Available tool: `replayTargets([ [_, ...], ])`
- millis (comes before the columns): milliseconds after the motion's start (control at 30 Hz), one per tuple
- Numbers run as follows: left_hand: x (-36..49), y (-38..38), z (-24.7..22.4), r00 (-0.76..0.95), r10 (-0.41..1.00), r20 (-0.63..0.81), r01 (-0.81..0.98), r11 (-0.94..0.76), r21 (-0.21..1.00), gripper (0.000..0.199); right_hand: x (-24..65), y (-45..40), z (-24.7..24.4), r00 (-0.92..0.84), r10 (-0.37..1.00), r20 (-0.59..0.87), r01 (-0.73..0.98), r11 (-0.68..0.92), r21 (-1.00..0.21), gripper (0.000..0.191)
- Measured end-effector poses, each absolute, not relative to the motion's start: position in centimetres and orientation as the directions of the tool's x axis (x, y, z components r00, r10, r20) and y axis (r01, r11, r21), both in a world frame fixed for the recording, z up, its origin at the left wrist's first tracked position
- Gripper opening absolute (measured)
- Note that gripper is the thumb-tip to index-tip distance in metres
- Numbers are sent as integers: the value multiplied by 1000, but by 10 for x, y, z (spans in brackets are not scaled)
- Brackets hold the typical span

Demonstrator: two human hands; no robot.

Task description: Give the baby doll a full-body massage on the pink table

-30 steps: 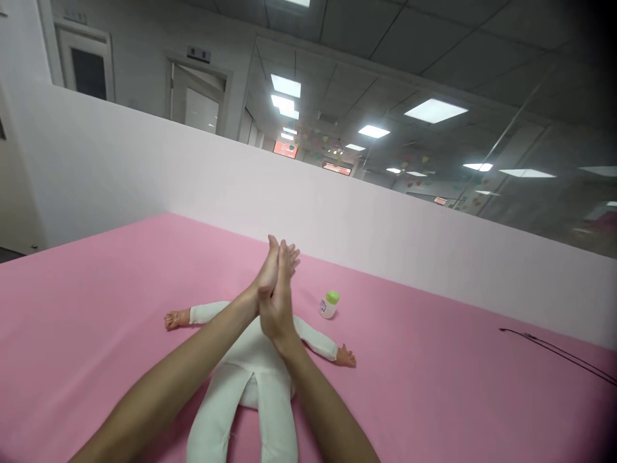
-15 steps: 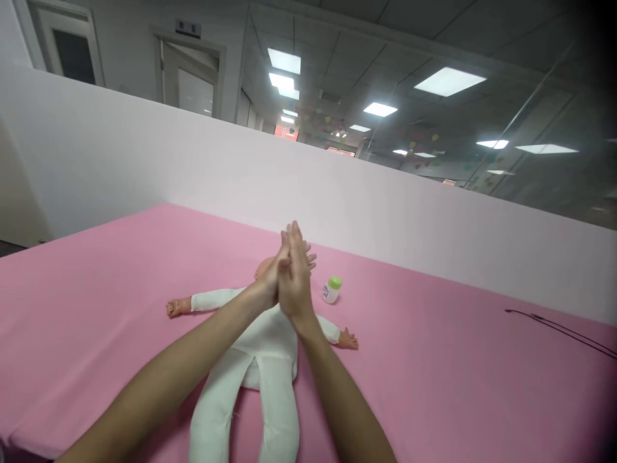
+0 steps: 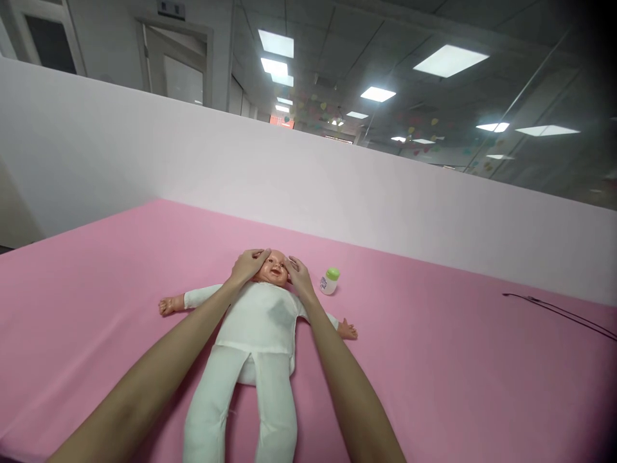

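A baby doll (image 3: 255,318) in a white cloth suit lies on its back, with bare plastic hands and feet and its legs toward me. My left hand (image 3: 248,265) rests on the left side of the doll's head (image 3: 276,269) as seen from here, fingers over the brow. My right hand (image 3: 299,278) touches the head's other side, near the temple and cheek. Neither hand grips anything. To the right of the head stands a small white bottle with a green cap (image 3: 329,281), upright and apart from my right hand.
The doll lies on a pink-covered table (image 3: 434,379). A low white partition (image 3: 337,193) runs along its far edge. A thin dark cable (image 3: 559,310) lies on the pink surface at the right. Glass walls and a doorway stand beyond the partition.
My palms were pressed together above the doll. They have parted and come down onto both sides of its head, which now shows. The view has also shifted slightly.
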State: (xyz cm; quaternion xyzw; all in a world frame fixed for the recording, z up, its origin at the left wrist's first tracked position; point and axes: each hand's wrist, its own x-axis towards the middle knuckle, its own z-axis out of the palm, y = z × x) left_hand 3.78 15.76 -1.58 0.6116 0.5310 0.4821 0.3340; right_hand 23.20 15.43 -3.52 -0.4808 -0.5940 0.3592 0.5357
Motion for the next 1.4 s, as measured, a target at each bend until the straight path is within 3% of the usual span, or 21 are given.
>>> replayTargets([
  [200,34,159,-14,45,976,213,346,-215,913,51,215,149,-28,-75,957,280,22,283,-959,50],
  [433,26,164,-16,29,966,256,352,-250,902,54,219,150,-30,5,962,273,114,271,-956,51],
  [767,26,146,6,77,961,267,394,-276,877,46,220,125,3,-130,936,327,210,349,-913,37],
  [1100,23,154,-2,96,952,291,359,-306,882,51,222,133,-8,-53,955,292,192,297,-935,51],
  [1400,27,147,4,109,954,280,392,-300,870,49,219,128,-3,-99,943,318,192,332,-923,44],
])
